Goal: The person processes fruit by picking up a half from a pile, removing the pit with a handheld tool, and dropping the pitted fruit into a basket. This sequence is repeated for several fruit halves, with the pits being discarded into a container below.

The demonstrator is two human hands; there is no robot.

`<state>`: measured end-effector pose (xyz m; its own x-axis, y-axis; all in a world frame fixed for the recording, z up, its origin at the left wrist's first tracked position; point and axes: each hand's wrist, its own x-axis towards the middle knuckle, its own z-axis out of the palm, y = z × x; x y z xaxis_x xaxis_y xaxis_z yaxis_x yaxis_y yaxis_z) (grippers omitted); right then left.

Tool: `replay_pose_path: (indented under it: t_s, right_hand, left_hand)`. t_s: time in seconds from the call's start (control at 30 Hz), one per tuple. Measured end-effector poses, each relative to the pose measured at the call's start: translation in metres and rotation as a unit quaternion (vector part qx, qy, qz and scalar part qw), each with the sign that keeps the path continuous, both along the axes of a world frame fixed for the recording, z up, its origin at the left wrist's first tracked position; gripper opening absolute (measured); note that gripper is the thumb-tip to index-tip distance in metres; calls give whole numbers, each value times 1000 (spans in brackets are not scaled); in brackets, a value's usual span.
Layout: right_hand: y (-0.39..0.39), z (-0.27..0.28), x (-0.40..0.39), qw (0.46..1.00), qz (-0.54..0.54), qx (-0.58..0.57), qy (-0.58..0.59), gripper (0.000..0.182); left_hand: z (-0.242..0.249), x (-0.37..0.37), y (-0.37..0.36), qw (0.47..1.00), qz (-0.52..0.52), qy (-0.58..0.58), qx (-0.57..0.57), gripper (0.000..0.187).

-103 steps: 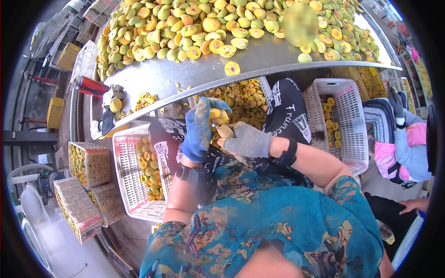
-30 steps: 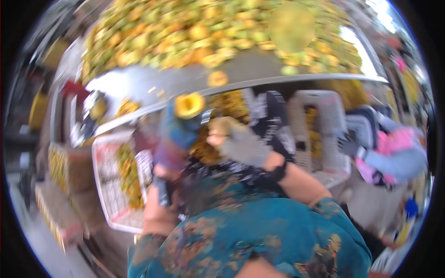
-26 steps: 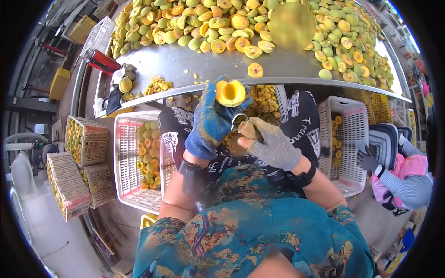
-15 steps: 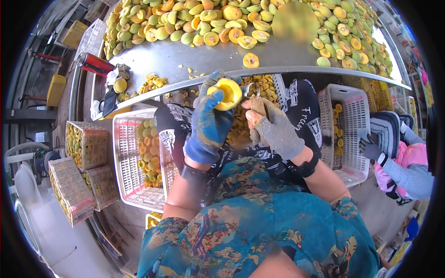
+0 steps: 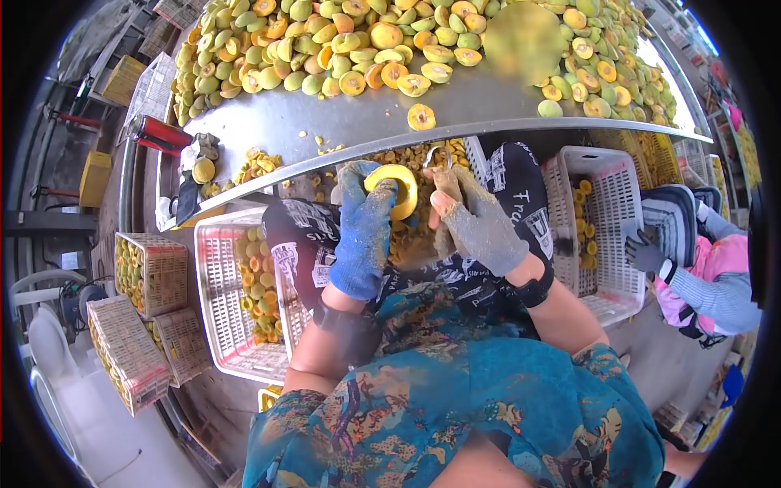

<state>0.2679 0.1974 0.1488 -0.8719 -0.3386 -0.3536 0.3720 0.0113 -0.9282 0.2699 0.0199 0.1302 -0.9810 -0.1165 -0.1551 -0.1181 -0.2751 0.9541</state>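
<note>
My left hand [image 5: 359, 240], in a blue glove, is closed around a hollowed yellow peach half [image 5: 407, 197]. Its thumb lies in the hollow of the fruit. My right hand [image 5: 486, 230], in a grey dirt-stained glove with bare fingertips showing, grips a small pitting tool with a curved metal loop [image 5: 437, 152]; its handle is hidden in the fingers. The loop points up, to the right of the peach half and apart from it. Below both hands, between my knees, lie many yellow fruit scraps [image 5: 407, 237].
A metal table [image 5: 358, 115] carries a big heap of halved peaches [image 5: 325, 41], with one cut half [image 5: 421, 117] near its edge. White crates stand left [image 5: 218, 305] and right [image 5: 622, 211] of my legs, both with fruit. A co-worker's gloved hand [image 5: 647, 252] shows at right.
My left hand has drawn slightly down and away from the tool. The peach half has turned, and the thumb has gone from its rim into the hollow. My right hand keeps its grip.
</note>
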Motion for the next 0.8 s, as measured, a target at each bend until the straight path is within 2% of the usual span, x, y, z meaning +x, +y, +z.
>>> replay_pose_path:
  t_s: [0.07, 0.17, 0.2, 0.27, 0.4, 0.47, 0.5, 0.53, 0.6, 0.63, 0.7, 0.73, 0.8]
  right_hand:
    - [0, 5, 5, 999, 13, 23, 37, 42]
    - [-5, -13, 9, 942, -17, 169, 289, 48]
    - [-5, -15, 11, 942, -18, 169, 289, 48]
    - [-8, -15, 13, 909, -16, 254, 329, 46]
    - [-12, -20, 15, 900, -34, 250, 356, 46]
    - [-13, -21, 16, 863, -45, 274, 421, 46]
    - [-14, -20, 15, 863, -46, 274, 421, 46]
    - [-16, -19, 12, 877, -27, 285, 386, 46]
    - [-18, -18, 9, 889, -7, 296, 350, 46]
    - [-19, -20, 8, 891, -2, 302, 339, 45]
    - [-22, -22, 2, 893, 3, 306, 329, 44]
    - [-22, -24, -3, 891, 33, 334, 305, 43]
    - [-20, -45, -14, 890, 60, 358, 277, 42]
  left_hand:
    - [-2, -3, -4, 991, 0, 24, -129, 24]
    - [11, 1, 7, 988, 22, 67, -138, 29]
    - [15, 2, 9, 984, 32, 90, -149, 31]
    - [11, 2, 5, 979, 10, 107, -171, 31]
    - [7, 5, 2, 967, 3, 103, -235, 30]
    - [-2, 4, 0, 949, 24, 148, -279, 29]
    - [-5, 3, 0, 926, 46, 194, -319, 29]
    - [-8, 2, 0, 926, 45, 195, -319, 29]
    - [-8, 0, 1, 875, 87, 281, -386, 27]
    - [-5, 0, 1, 875, 87, 281, -386, 27]
    - [4, -1, 0, 761, 109, 340, -542, 26]
    - [4, 0, -1, 761, 108, 340, -543, 26]
    - [4, 6, -5, 817, 103, 333, -460, 27]
